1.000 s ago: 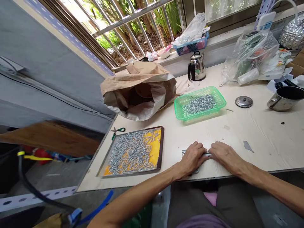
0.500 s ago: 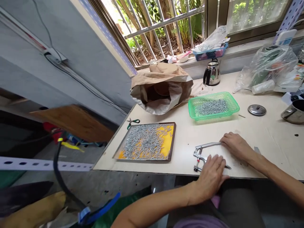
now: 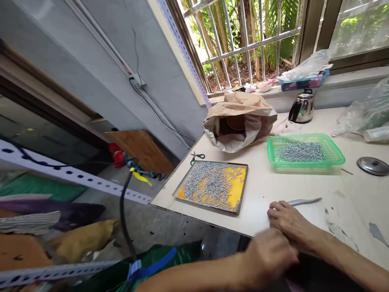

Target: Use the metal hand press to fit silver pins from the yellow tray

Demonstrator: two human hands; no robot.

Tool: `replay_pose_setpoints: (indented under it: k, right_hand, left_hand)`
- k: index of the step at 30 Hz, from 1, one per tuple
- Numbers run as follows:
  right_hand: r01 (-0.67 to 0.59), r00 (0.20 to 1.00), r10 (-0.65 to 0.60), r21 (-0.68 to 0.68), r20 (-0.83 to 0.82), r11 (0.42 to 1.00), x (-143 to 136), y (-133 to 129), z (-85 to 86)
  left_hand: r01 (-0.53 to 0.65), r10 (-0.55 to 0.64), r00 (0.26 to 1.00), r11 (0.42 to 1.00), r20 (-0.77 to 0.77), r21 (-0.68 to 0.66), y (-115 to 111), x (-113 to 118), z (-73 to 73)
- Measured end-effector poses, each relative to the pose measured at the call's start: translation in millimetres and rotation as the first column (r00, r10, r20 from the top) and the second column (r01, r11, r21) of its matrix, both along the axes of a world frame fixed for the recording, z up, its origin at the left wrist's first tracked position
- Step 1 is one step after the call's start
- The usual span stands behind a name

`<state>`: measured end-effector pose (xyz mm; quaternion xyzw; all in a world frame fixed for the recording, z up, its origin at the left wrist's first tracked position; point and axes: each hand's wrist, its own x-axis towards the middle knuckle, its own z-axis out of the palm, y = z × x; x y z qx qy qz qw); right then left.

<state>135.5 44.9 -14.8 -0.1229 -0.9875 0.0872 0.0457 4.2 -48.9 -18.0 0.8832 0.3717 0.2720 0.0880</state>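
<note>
My right hand [image 3: 288, 223] is on the table near its front edge, fingers curled over a metal plier-like hand tool. One grey handle [image 3: 305, 201] of the tool sticks out to the right; its spring and jaw end are hidden under the hand. My left hand [image 3: 270, 253] is beside it, at the table's edge and nearer to me. Motion smears its fingers, so what they hold does not show. Left of both hands lies a shallow tray [image 3: 244, 188] with a yellow bottom, full of small silver metal pieces [image 3: 209, 182] like screws.
A green plastic basket [image 3: 306, 164] holds more silver pieces. Behind the tray stands an open brown paper bag [image 3: 234, 142], with green-handled scissors [image 3: 197, 156] nearby. A steel kettle [image 3: 304, 107], a round lid [image 3: 373, 165] and a plastic bag [image 3: 364, 117] are farther back and right.
The camera view has swung left. My right hand has moved onto the tool's head end, and the tool has turned so a handle points right. My left hand has come off the tool towards me.
</note>
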Motion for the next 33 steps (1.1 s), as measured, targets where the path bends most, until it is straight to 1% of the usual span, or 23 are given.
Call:
replay_pose_setpoints:
  k: [1, 2, 3, 4, 6, 7, 8, 10, 11, 12, 13, 14, 15, 16, 18, 20, 21, 23, 25, 27, 29, 31, 33]
  right_hand:
    - [0.017, 0.999, -0.017, 0.014, -0.031, 1.0, -2.4, -0.3, -5.7]
    - [0.034, 0.997, -0.033, 0.012, -0.072, 0.999, -4.0, 0.1, -9.3]
    - [0.046, 0.992, -0.047, -0.008, -0.121, 0.999, -5.0, 1.3, -10.5]
    - [0.057, 0.982, -0.064, -0.043, -0.179, 0.997, -5.3, 3.7, -8.7]
    - [0.086, 0.942, -0.123, -0.129, -0.313, 0.988, -4.8, 14.3, 3.4]
    - [0.119, 0.907, -0.173, -0.159, -0.383, 0.98, -4.0, 23.1, 13.2]
    - [0.172, 0.864, -0.231, -0.169, -0.446, 0.97, -2.8, 34.2, 24.5]
    - [0.341, 0.765, -0.354, -0.128, -0.537, 0.931, 1.2, 60.1, 49.3]
    - [0.445, 0.724, -0.409, -0.077, -0.556, 0.892, 4.3, 72.6, 60.9]
    - [0.545, 0.685, -0.459, -0.02, -0.565, 0.838, 8.3, 83.0, 70.8]
    - [0.615, 0.66, -0.496, 0.027, -0.564, 0.788, 13.2, 90.0, 78.2]
    - [0.648, 0.655, -0.518, 0.056, -0.551, 0.76, 18.7, 92.8, 82.4]
    - [0.645, 0.67, -0.528, 0.057, -0.522, 0.762, 24.8, 91.0, 83.1]
    - [0.613, 0.702, -0.527, 0.031, -0.479, 0.789, 31.5, 84.9, 80.3]
    - [0.509, 0.786, -0.495, -0.067, -0.369, 0.858, 45.6, 62.8, 66.1]
    - [0.433, 0.85, -0.458, -0.151, -0.26, 0.889, 59.7, 34.8, 46.1]
    - [0.416, 0.871, -0.446, -0.174, -0.207, 0.892, 65.9, 21.4, 36.2]
    - [0.406, 0.897, -0.43, -0.196, -0.099, 0.893, 75.3, -0.5, 19.8]
    - [0.419, 0.901, -0.433, -0.211, -0.02, 0.883, 80.1, -14.8, 9.1]
    - [0.438, 0.893, -0.45, -0.213, -0.008, 0.873, 80.9, -23.3, 2.9]
    - [0.45, 0.884, -0.465, -0.182, -0.05, 0.875, 79.4, -29.2, -0.8]
    - [0.449, 0.879, -0.46, -0.109, -0.123, 0.887, 77.5, -34.8, -3.4]
    - [0.441, 0.877, -0.438, -0.031, -0.196, 0.897, 76.5, -40.3, -4.9]
  left_hand:
    - [-0.163, 0.163, 0.987, 0.987, -0.008, 0.017, 10.4, -20.8, 5.4]
    - [-0.345, 0.346, 0.938, 0.938, -0.034, 0.018, 23.4, -42.3, 10.8]
    - [-0.496, 0.496, 0.867, 0.868, -0.048, 0.028, 37.9, -63.1, 15.4]
    - [-0.597, 0.596, 0.799, 0.802, -0.074, 0.017, 52.6, -81.8, 18.8]
    - [-0.683, 0.673, 0.727, 0.729, -0.14, -0.041, 78.5, -109.3, 20.3]
    - [-0.697, 0.678, 0.712, 0.714, -0.184, -0.07, 88.3, -117.2, 18.4]
    - [-0.699, 0.668, 0.708, 0.709, -0.23, -0.094, 95.9, -121.5, 15.4]
    - [-0.686, 0.627, 0.712, 0.718, -0.316, -0.121, 105.2, -122.2, 8.0]
    - [-0.678, 0.607, 0.714, 0.724, -0.349, -0.129, 107.9, -120.4, 4.7]
    - [-0.671, 0.59, 0.716, 0.729, -0.373, -0.135, 109.8, -118.4, 2.2]
    - [-0.668, 0.581, 0.717, 0.731, -0.384, -0.14, 111.1, -116.9, 1.0]
    - [-0.667, 0.58, 0.719, 0.731, -0.383, -0.144, 112.0, -116.2, 1.2]
    - [-0.671, 0.589, 0.72, 0.727, -0.367, -0.148, 112.2, -116.4, 2.7]
    - [-0.679, 0.609, 0.72, 0.718, -0.334, -0.154, 111.6, -117.4, 5.6]
    - [-0.7, 0.664, 0.713, 0.689, -0.224, -0.187, 106.8, -119.7, 14.4]
    - [-0.705, 0.715, 0.694, 0.652, -0.084, -0.281, 97.3, -117.8, 25.2]
    - [-0.682, 0.728, 0.686, 0.633, -0.019, -0.366, 91.0, -113.8, 30.5]
    - [-0.56, 0.732, 0.677, 0.579, 0.075, -0.593, 77.1, -99.0, 38.6]
    - [-0.37, 0.724, 0.678, 0.483, 0.124, -0.793, 63.5, -77.3, 41.4]
    - [-0.213, 0.72, 0.677, 0.389, 0.152, -0.896, 52.7, -54.0, 37.7]
    - [-0.13, 0.731, 0.664, 0.321, 0.158, -0.938, 46.2, -34.7, 29.2]
    - [-0.111, 0.75, 0.646, 0.276, 0.142, -0.955, 43.2, -22.7, 19.6]
    - [-0.143, 0.767, 0.632, 0.253, 0.108, -0.957, 41.3, -17.4, 12.5]
